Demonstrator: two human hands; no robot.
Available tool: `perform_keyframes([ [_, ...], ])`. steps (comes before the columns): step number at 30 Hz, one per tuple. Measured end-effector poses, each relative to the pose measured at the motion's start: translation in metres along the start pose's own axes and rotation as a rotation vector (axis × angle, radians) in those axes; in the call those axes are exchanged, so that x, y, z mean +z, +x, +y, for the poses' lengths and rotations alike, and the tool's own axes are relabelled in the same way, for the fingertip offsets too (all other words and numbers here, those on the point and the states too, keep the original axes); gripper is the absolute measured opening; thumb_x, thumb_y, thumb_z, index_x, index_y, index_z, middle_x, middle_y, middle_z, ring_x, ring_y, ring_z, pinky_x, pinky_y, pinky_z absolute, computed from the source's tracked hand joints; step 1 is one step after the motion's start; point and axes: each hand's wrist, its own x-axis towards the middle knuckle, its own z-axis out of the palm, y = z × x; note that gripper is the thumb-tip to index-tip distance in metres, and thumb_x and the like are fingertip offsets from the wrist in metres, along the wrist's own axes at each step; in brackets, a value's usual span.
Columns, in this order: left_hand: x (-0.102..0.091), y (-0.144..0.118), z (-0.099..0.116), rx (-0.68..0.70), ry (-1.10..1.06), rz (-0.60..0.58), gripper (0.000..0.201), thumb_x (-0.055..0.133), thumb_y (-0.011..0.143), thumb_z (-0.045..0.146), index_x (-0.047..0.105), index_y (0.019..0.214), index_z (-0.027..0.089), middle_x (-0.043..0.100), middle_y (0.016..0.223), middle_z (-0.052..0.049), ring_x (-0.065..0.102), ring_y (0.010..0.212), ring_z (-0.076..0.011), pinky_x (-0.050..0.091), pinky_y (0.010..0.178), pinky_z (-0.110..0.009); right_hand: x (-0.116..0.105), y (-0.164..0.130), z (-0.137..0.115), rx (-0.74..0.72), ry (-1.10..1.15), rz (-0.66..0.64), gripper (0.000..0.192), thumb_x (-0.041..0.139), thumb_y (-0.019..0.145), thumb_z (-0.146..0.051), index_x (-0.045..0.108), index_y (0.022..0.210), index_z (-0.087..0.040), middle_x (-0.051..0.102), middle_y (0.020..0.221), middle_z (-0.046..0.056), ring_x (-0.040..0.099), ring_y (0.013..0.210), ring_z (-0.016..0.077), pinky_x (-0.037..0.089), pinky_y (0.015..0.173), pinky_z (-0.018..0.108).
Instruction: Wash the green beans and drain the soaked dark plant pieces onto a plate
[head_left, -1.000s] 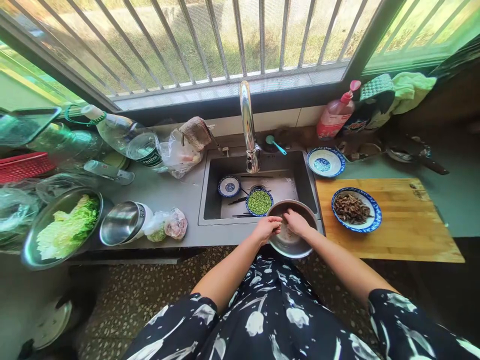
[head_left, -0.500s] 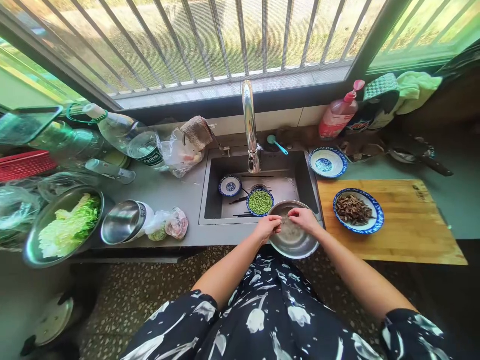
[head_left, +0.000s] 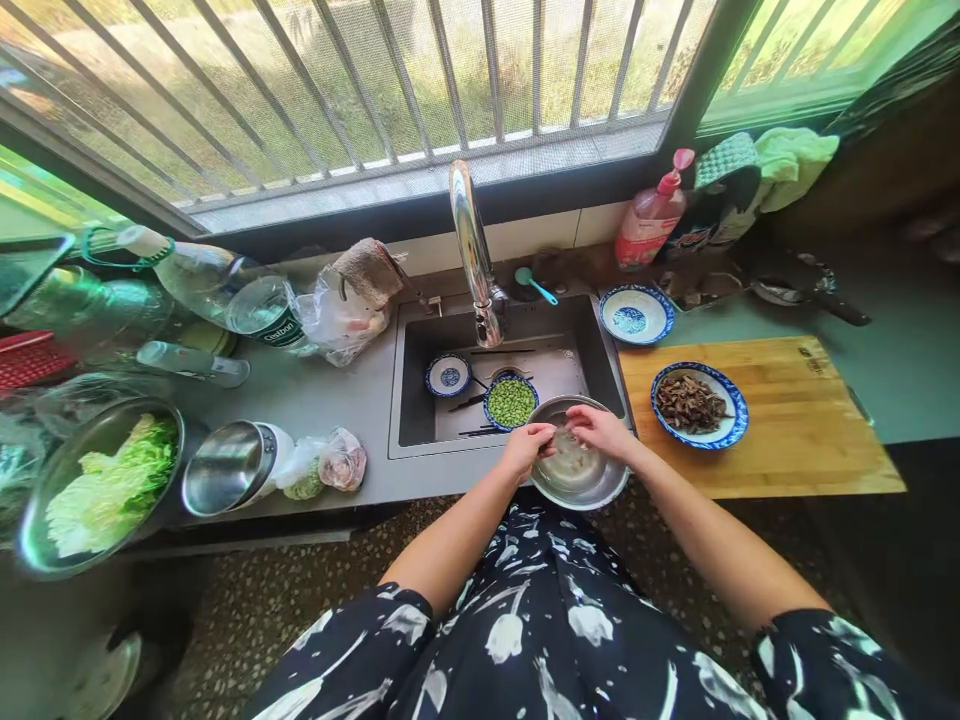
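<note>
Steel bowl (head_left: 581,475) on the counter's front edge, overlapping the sink (head_left: 592,345) corner, just left of the wooden cutting board (head_left: 795,430). Left hand (head_left: 529,443) and right hand (head_left: 600,428) now nearly meeting above it, closer than half a second ago, fingertips curled together; what they pinch too small to tell. Beyond, in the sink, a dish of green beans (head_left: 511,402).

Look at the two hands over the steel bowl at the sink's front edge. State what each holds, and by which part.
It cannot be told: left hand and right hand meet, fingers curled, over the steel bowl; anything pinched is too small to see.
</note>
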Motion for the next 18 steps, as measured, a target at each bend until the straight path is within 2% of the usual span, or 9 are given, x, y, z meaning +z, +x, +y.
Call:
perform_keyframes([
  [3, -0.001, 0.001, -0.002, -0.015, 0.004, 0.033, 0.013, 0.074, 0.065, 0.017, 0.065, 0.071, 0.011, 0.054, 0.057, 0.001, 0.051, 0.053, -0.0064, 0.047, 0.056, -0.021, 0.002, -0.009, 0.016, -0.113, -0.347, -0.104, 0.017, 0.052, 0.078, -0.016, 0.065, 0.090, -0.016, 0.064, 0.100, 0.011, 0.057, 0.095, 0.0196, 0.042, 0.085, 0.030],
  [6, -0.002, 0.000, -0.003, -0.049, 0.015, 0.031, 0.011, 0.072, 0.066, 0.011, 0.064, 0.074, 0.011, 0.055, 0.058, 0.001, 0.051, 0.052, -0.0060, 0.048, 0.056, -0.020, 0.000, -0.022, 0.026, -0.289, -0.549, -0.271, 0.018, 0.052, 0.081, -0.020, 0.070, 0.082, -0.018, 0.066, 0.089, 0.008, 0.055, 0.092, 0.0193, 0.038, 0.086, 0.030],
  [10, -0.005, 0.002, -0.007, -0.072, 0.022, 0.005, 0.010, 0.070, 0.068, 0.010, 0.064, 0.076, 0.012, 0.055, 0.058, 0.001, 0.051, 0.052, -0.0057, 0.048, 0.055, -0.019, -0.009, -0.036, 0.031, -0.302, -0.547, -0.407, 0.015, 0.065, 0.072, -0.027, 0.073, 0.083, -0.021, 0.067, 0.081, 0.005, 0.054, 0.086, 0.0187, 0.038, 0.075, 0.025],
  [14, -0.005, 0.003, -0.010, -0.074, 0.025, -0.020, 0.009, 0.067, 0.069, 0.009, 0.064, 0.076, 0.012, 0.056, 0.060, 0.001, 0.052, 0.052, -0.0055, 0.048, 0.054, -0.018, -0.010, -0.035, 0.036, -0.201, -0.455, -0.489, 0.010, 0.069, 0.063, -0.018, 0.074, 0.071, -0.022, 0.065, 0.067, -0.001, 0.055, 0.071, 0.0143, 0.035, 0.062, 0.020],
  [16, -0.003, 0.002, -0.009, -0.079, 0.028, -0.022, 0.008, 0.065, 0.070, 0.007, 0.064, 0.076, 0.012, 0.056, 0.060, 0.000, 0.052, 0.052, -0.0055, 0.048, 0.053, -0.018, -0.008, -0.030, 0.036, -0.140, -0.397, -0.504, 0.012, 0.066, 0.064, -0.014, 0.073, 0.068, -0.022, 0.062, 0.059, -0.003, 0.053, 0.059, 0.0114, 0.034, 0.057, 0.019],
  [18, 0.000, -0.001, -0.005, -0.083, 0.034, -0.012, 0.009, 0.064, 0.070, 0.006, 0.063, 0.076, 0.012, 0.056, 0.060, 0.000, 0.052, 0.052, -0.0056, 0.048, 0.054, -0.018, -0.006, -0.024, 0.033, -0.131, -0.404, -0.445, 0.015, 0.061, 0.068, -0.012, 0.073, 0.070, -0.021, 0.063, 0.060, -0.002, 0.053, 0.058, 0.0113, 0.036, 0.058, 0.020],
])
